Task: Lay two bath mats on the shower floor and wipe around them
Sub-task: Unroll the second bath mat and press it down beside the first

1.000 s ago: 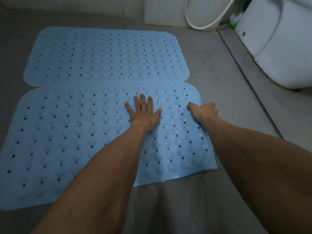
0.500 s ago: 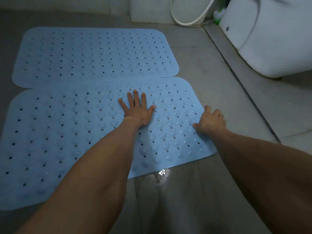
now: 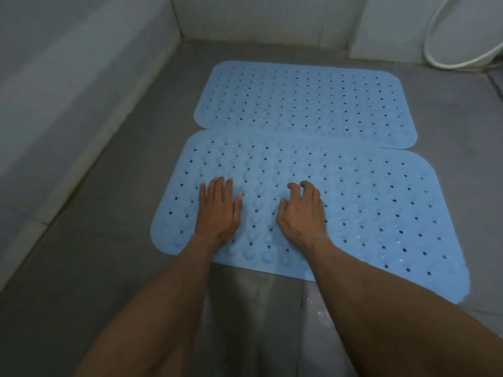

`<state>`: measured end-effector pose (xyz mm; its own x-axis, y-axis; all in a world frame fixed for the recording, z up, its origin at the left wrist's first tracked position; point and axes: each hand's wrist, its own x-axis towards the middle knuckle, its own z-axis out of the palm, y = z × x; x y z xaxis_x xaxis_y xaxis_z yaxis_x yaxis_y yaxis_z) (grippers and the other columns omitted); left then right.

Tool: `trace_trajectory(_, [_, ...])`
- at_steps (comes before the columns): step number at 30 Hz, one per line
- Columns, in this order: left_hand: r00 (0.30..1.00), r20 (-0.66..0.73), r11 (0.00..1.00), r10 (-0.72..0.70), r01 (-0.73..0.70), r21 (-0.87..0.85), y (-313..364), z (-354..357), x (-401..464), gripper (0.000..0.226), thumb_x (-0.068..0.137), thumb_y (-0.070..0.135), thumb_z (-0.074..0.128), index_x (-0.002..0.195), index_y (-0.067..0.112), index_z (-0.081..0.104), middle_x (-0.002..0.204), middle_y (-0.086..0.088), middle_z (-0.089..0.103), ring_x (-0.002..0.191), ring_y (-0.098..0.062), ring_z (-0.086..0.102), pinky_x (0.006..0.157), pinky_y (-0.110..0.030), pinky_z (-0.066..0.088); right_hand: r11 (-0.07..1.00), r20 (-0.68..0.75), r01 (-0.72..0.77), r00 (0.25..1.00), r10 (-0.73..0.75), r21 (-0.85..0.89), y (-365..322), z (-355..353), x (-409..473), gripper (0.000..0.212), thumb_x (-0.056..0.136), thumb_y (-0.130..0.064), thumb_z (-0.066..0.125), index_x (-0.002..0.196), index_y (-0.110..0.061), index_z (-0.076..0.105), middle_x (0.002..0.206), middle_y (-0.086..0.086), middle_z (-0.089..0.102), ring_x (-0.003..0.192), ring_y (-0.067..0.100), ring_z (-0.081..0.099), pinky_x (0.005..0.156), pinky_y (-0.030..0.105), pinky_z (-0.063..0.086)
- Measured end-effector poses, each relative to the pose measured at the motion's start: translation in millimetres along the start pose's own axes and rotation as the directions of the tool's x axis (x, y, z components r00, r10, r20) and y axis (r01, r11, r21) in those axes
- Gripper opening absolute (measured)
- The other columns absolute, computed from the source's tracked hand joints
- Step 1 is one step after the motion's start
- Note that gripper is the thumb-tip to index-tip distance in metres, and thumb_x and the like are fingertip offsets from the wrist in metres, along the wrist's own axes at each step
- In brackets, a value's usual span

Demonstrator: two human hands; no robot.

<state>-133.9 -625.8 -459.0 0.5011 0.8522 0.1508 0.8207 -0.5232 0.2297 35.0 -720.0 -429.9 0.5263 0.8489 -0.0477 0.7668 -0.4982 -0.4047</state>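
Observation:
Two light blue perforated bath mats lie flat on the grey shower floor, long sides touching. The far mat (image 3: 304,102) lies near the back wall. The near mat (image 3: 381,208) has raised bumps, and both hands rest on its left half. My left hand (image 3: 219,210) presses flat on it with straight fingers. My right hand (image 3: 302,213) rests on it beside the left, fingers bent with the tips touching the mat. Neither hand holds anything.
A tiled wall (image 3: 68,91) runs along the left and another wall closes the back. A white hose (image 3: 441,58) loops at the top right. The floor (image 3: 253,308) just before the near mat shines wet.
Both hands have moved left along the near mat, from its right part to its left half. The view has swung left, so the toilet is out of sight and the left wall shows.

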Motion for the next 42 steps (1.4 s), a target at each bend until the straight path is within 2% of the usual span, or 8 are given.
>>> trace_trajectory(2, [0.996,-0.034,0.997,-0.077,0.078,0.022,-28.5,-8.4,-15.1,0.059,0.101,0.039,0.030,0.139,-0.002,0.047,0.142,-0.025,0.049,0.134,-0.039,0.043,0.119,-0.057,0.022,0.997,0.004,0.071,0.997,-0.071,0.019,-28.0,16.3,-2.7,0.047,0.103,-0.029,0.041,0.147,-0.013,0.040,0.155,0.014,0.031,0.142,0.030,0.029,0.118,0.039,0.021])
trace_trajectory(6, [0.995,-0.052,0.996,-0.088,0.090,0.028,-51.3,-5.0,-12.1,0.056,0.101,0.037,0.029,0.137,-0.002,0.049,0.139,-0.024,0.051,0.131,-0.038,0.046,0.117,-0.056,0.026,0.995,-0.037,0.104,0.994,-0.104,0.007,-59.0,43.2,-3.8,0.042,0.100,-0.026,0.045,0.139,-0.009,0.049,0.148,0.017,0.040,0.137,0.032,0.037,0.115,0.040,0.025])
trace_trajectory(11, [0.998,-0.050,0.998,-0.047,0.045,-0.042,-51.4,11.2,9.9,0.053,0.101,0.038,0.033,0.135,0.001,0.051,0.133,-0.020,0.055,0.123,-0.036,0.051,0.108,-0.051,0.037,0.999,-0.191,-0.033,0.981,0.031,-0.009,-68.5,75.3,2.4,0.031,0.098,-0.030,0.049,0.121,-0.011,0.059,0.131,0.013,0.052,0.120,0.032,0.049,0.104,0.043,0.036])
trace_trajectory(15, [0.996,-0.061,0.996,-0.068,0.065,-0.058,-54.9,13.0,12.7,0.049,0.100,0.038,0.039,0.132,0.003,0.052,0.132,-0.016,0.053,0.123,-0.033,0.048,0.107,-0.047,0.038,0.993,-0.262,-0.103,0.961,0.085,-0.058,-74.7,81.2,12.1,0.026,0.096,-0.035,0.047,0.109,-0.015,0.059,0.120,0.008,0.053,0.111,0.027,0.048,0.098,0.040,0.036])
trace_trajectory(22, [0.992,-0.040,0.993,-0.117,0.118,0.015,-47.0,6.7,29.6,0.042,0.102,0.038,0.035,0.114,0.004,0.058,0.121,-0.015,0.057,0.112,-0.033,0.051,0.099,-0.044,0.040,0.984,-0.250,-0.170,0.956,0.152,-0.051,-80.0,78.3,13.6,0.027,0.096,-0.039,0.046,0.107,-0.018,0.057,0.118,0.005,0.052,0.112,0.025,0.048,0.100,0.040,0.037])
trace_trajectory(31, [0.994,-0.005,0.992,-0.112,0.113,0.048,-44.8,10.7,33.2,0.045,0.098,0.038,0.043,0.123,0.003,0.057,0.128,-0.020,0.056,0.118,-0.038,0.051,0.102,-0.052,0.039,0.980,-0.278,-0.176,0.950,0.145,-0.089,-84.0,80.5,20.0,0.029,0.092,-0.042,0.057,0.106,-0.017,0.058,0.120,0.006,0.052,0.112,0.026,0.048,0.099,0.041,0.036])
trace_trajectory(34, [0.989,0.042,0.988,-0.139,0.136,0.066,-39.9,5.0,34.3,0.049,0.096,0.039,0.044,0.126,0.002,0.056,0.131,-0.023,0.054,0.119,-0.042,0.050,0.103,-0.055,0.037,0.967,-0.225,-0.225,0.955,0.194,-0.123,-86.2,77.1,15.9,0.032,0.090,-0.044,0.057,0.106,-0.016,0.058,0.121,0.009,0.053,0.114,0.029,0.049,0.101,0.044,0.035])
trace_trajectory(42, [0.992,0.043,0.990,-0.123,0.119,0.078,-44.5,8.5,32.4,0.044,0.098,0.035,0.041,0.126,0.003,0.054,0.132,-0.021,0.052,0.121,-0.041,0.047,0.104,-0.052,0.035,0.976,-0.254,-0.203,0.951,0.177,-0.080,-82.3,81.1,17.5,0.032,0.092,-0.044,0.054,0.107,-0.016,0.057,0.120,0.007,0.053,0.114,0.027,0.048,0.103,0.042,0.034])
